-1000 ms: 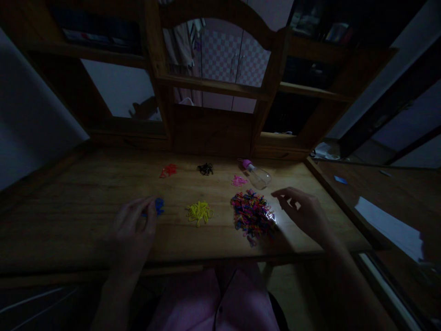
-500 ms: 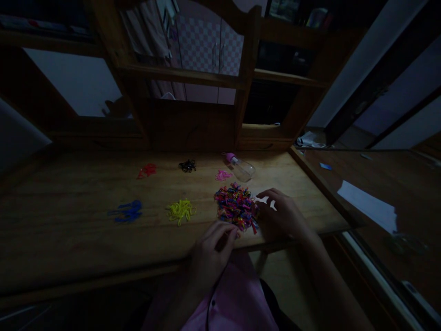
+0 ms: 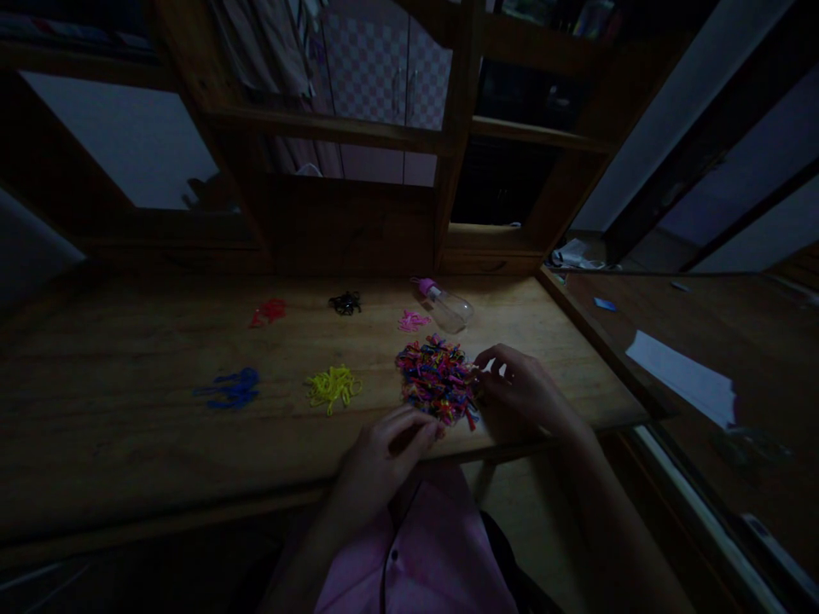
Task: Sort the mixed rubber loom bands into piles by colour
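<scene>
A heaped pile of small, multicoloured elastic bands [image 3: 436,379] lies on the wooden desk between my hands. At the pile's near edge is my left hand [image 3: 387,452], thumb and fingertips pinched together; whatever is between them is too small and dark to make out. My right hand [image 3: 521,384] rests at the pile's right side with bent fingers, its fingertips touching the edge bands. What those tips grip, if anything, is unclear. Left of the pile is a group of yellow bands [image 3: 333,388]. Pink bands [image 3: 413,321] lie just behind it.
Blue bands [image 3: 235,390], red bands [image 3: 269,312] and black bands [image 3: 345,303] form separate groups on the desk [image 3: 128,435]. A clear bottle with a purple cap [image 3: 451,309] lies on its side behind the pile. White paper [image 3: 682,375] is on the surface to the right.
The view has shifted slightly. My right fingertips have drawn closer together at the pile's right edge. My left hand stays pinched in nearly the same place.
</scene>
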A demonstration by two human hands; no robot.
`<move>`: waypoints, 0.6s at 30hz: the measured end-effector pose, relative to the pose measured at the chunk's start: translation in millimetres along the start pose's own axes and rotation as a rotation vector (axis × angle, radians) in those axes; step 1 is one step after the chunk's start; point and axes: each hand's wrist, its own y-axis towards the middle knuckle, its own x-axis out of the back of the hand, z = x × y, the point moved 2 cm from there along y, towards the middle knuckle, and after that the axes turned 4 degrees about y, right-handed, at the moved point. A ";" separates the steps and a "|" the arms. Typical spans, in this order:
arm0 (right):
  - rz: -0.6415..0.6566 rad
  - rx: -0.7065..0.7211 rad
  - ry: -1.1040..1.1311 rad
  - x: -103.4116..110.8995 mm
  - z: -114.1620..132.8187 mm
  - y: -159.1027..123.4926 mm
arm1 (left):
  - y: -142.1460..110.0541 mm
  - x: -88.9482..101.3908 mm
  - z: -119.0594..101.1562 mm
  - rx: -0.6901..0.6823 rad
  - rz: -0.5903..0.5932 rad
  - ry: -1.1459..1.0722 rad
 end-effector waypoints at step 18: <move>0.307 -0.065 0.079 6.3 -3.0 -3.5 | -1.0 1.4 0.5 -0.019 0.031 0.007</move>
